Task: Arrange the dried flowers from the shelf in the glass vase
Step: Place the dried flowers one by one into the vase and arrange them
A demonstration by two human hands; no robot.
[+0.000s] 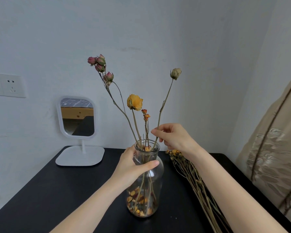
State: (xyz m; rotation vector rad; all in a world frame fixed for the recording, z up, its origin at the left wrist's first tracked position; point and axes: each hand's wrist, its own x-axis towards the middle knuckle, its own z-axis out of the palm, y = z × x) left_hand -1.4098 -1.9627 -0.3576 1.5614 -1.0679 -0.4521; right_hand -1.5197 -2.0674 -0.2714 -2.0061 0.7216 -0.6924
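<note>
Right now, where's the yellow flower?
Mid head view, the yellow rose stands in the glass vase, between pink buds on its left and a pale bud on its right.

Black table (60,190), seen from its near edge. Three things rest directly on its top. Far left, near the back edge: a white-framed mirror (77,116), upright on a thin post above its flat white base (80,156). Centre: a clear glass vase (159,180), standing upright. Just right of the vase, apart from it: a bundle of dried flowers (191,179) lying flat, yellow heads toward the back, stems running to the near right edge.
</note>
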